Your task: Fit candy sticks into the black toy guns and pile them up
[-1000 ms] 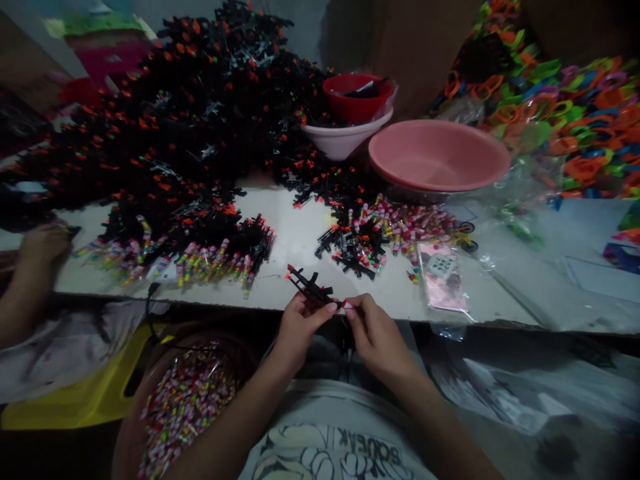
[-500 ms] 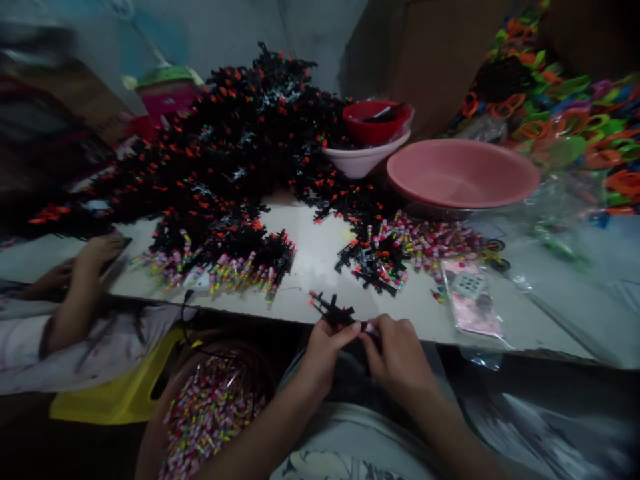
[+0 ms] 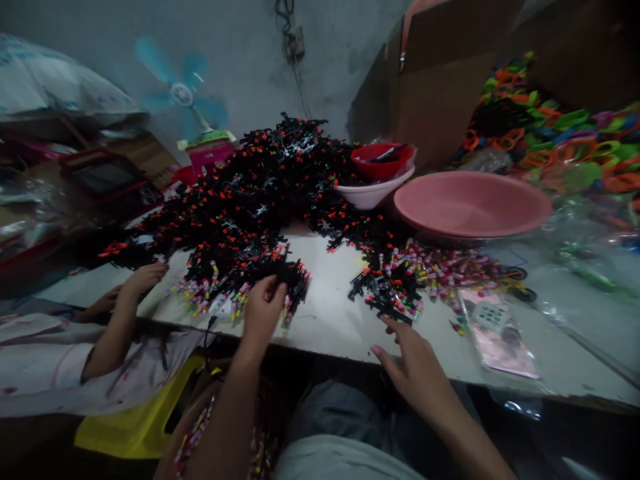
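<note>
Left hand (image 3: 264,308) over the front of a bundle of black toy guns (image 3: 299,280) with coloured tubes at their near ends; fingers curled, cannot tell whether they pinch one. Right hand (image 3: 414,357) with thumb and forefinger spread, forefinger tip at or just beside a loose toy gun (image 3: 391,312) on the white table (image 3: 327,320).

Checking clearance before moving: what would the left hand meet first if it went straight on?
Most likely the black toy guns heaped just ahead of the left hand; depth is unclear, so it may already touch them.
</note>
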A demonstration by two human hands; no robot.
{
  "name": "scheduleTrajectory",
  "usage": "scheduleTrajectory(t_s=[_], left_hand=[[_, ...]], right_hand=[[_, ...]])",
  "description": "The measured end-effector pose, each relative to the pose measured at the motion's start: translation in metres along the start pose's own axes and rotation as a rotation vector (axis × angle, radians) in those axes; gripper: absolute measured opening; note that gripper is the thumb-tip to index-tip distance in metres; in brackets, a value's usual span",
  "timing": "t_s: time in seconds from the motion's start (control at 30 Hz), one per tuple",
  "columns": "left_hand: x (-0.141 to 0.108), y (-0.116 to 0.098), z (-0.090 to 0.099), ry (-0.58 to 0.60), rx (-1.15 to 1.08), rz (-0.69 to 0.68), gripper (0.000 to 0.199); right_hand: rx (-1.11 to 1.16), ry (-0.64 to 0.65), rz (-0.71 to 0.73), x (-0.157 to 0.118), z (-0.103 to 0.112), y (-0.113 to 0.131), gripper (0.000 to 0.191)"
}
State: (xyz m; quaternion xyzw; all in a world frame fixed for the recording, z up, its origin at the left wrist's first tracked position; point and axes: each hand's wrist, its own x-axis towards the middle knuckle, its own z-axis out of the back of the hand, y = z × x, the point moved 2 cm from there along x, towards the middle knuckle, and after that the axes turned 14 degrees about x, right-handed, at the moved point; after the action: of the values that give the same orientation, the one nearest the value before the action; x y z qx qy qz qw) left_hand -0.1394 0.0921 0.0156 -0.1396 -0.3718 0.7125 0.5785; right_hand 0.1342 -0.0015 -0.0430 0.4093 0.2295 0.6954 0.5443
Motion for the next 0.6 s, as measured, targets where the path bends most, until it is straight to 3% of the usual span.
scheduleTrajectory(t_s=[0.07, 0.13, 0.23, 0.3, 0.37, 0.4, 0.5, 0.6], left_hand=[[0.032, 0.013, 0.024, -0.106, 0.402, -0.089, 0.035], [0.055, 0.025, 0.039, -0.129, 0.666, -0.088, 0.041], [0.070, 0.036, 0.043, -0.145, 0.821, -0.074, 0.051], [0.067, 0.033, 0.033, -0.212, 0.797, -0.115, 0.057], [0.053, 0.020, 0.011, -0.225, 0.669, -0.238, 0.058], [0.042, 0.012, -0.004, -0.177, 0.580, -0.315, 0.057], [0.002, -0.016, -0.062, 0.134, 0.307, -0.453, 0.057], [-0.032, -0.037, -0.115, 0.485, 0.162, -0.444, 0.076]], right_hand=[[0.003, -0.046, 0.008, -0.001, 0.008, -0.012, 0.038], [-0.019, -0.088, 0.029, -0.001, 0.017, -0.025, 0.035], [-0.076, -0.170, 0.051, 0.003, 0.030, -0.046, 0.035], [-0.126, -0.231, 0.065, 0.013, 0.042, -0.061, 0.035], [-0.219, -0.266, 0.035, 0.031, 0.060, -0.077, 0.037], [-0.287, -0.266, -0.028, 0.043, 0.071, -0.085, 0.038], [-0.509, -0.187, -0.443, 0.084, 0.110, -0.113, 0.044], [-0.530, -0.138, -0.618, 0.124, 0.141, -0.134, 0.050]])
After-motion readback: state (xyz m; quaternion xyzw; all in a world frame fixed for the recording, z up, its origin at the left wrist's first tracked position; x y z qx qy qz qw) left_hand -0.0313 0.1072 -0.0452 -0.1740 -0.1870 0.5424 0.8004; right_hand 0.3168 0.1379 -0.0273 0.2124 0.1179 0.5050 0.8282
